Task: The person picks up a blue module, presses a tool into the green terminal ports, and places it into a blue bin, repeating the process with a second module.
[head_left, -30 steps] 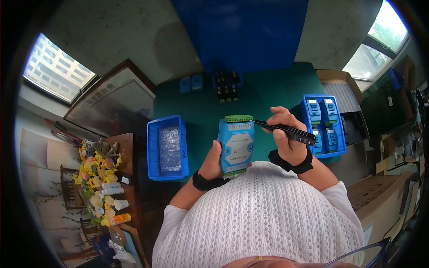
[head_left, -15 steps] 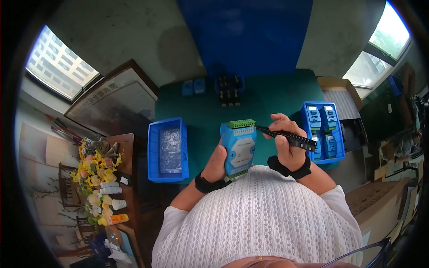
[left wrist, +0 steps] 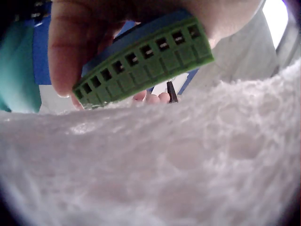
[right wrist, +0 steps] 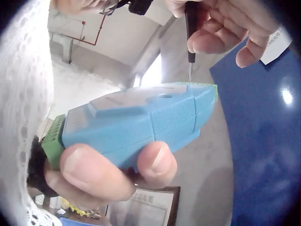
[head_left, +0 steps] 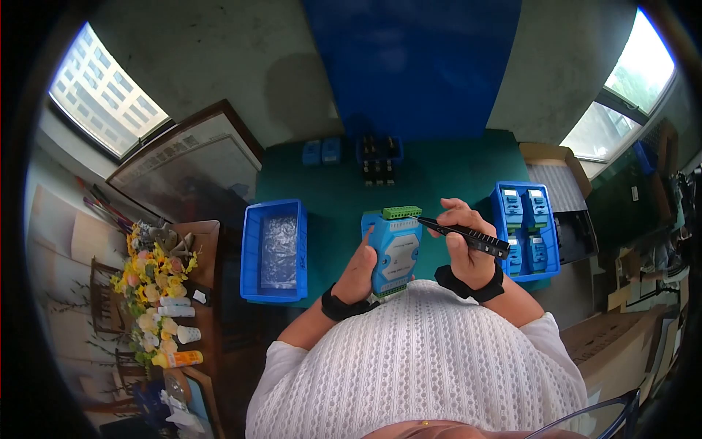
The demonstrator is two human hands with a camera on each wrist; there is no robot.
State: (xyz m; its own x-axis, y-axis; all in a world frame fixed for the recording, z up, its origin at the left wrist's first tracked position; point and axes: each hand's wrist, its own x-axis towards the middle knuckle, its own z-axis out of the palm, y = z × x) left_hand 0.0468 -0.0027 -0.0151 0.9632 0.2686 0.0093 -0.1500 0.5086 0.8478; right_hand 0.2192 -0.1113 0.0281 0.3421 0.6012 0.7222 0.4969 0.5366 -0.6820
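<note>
The left hand [head_left: 356, 272] grips a blue module [head_left: 397, 252] with green terminal blocks at both ends. In the right wrist view its fingers [right wrist: 94, 172] curl under the blue module [right wrist: 136, 122]. The right hand [head_left: 470, 252] holds a black pen-shaped driver [head_left: 472, 238], whose thin tip meets the upper green terminal block [head_left: 402, 213]. From the side, the driver's dark shaft [right wrist: 191, 37] stands over that same end. The lower green terminal block [left wrist: 146, 61] fills the upper part of the left wrist view, beside the left hand's fingers [left wrist: 68, 56].
On the green table [head_left: 453, 164], a blue bin [head_left: 303, 256] with clear plastic stands left and a blue bin [head_left: 553, 249] of several modules right. Two blue modules [head_left: 322, 151] and black parts [head_left: 379, 170] lie at the back. An open carton [head_left: 567, 172] is at the right.
In the head view, the module and both hands sit slightly lower, as does the whole table scene. The driver tip has shifted from the block's right end towards its middle.
</note>
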